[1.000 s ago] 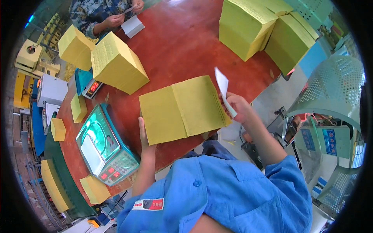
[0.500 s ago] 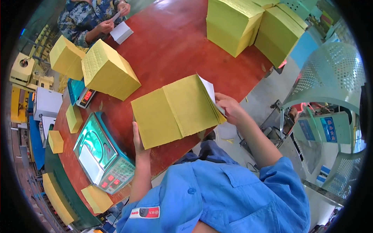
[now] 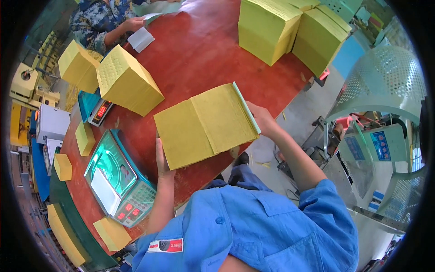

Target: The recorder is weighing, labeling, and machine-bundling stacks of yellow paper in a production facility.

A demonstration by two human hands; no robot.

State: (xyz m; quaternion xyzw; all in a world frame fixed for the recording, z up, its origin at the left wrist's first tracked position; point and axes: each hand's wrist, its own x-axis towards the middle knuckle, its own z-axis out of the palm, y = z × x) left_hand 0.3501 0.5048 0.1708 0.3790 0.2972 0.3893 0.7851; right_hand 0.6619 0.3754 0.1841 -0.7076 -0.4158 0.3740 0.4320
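A thick stack of yellow paper (image 3: 206,124), with a crease across its middle, is held above the near side of the red table (image 3: 199,54). My left hand (image 3: 162,156) grips its left end; the thumb shows, and the other fingers are hidden behind the stack. At the opposite end my right hand (image 3: 260,119) presses against a pale sheet (image 3: 245,108) standing flat along the stack's edge. Most of the right fingertips are hidden behind it. To the left, a teal electronic scale (image 3: 142,201) carries a block of white paper (image 3: 105,191).
Yellow paper stacks stand at the left (image 3: 129,81) and far right (image 3: 269,34). Beside the left ones is a smaller scale (image 3: 100,111). Across the table, a co-worker's hand (image 3: 134,24) holds a pale sheet near a white paper block (image 3: 141,40). A perforated metal guard (image 3: 378,84) stands right.
My right hand has brought the pale sheet flat against the stack's right end, where it stood loose before. Across the table, the co-worker's hands have moved apart with a sheet.
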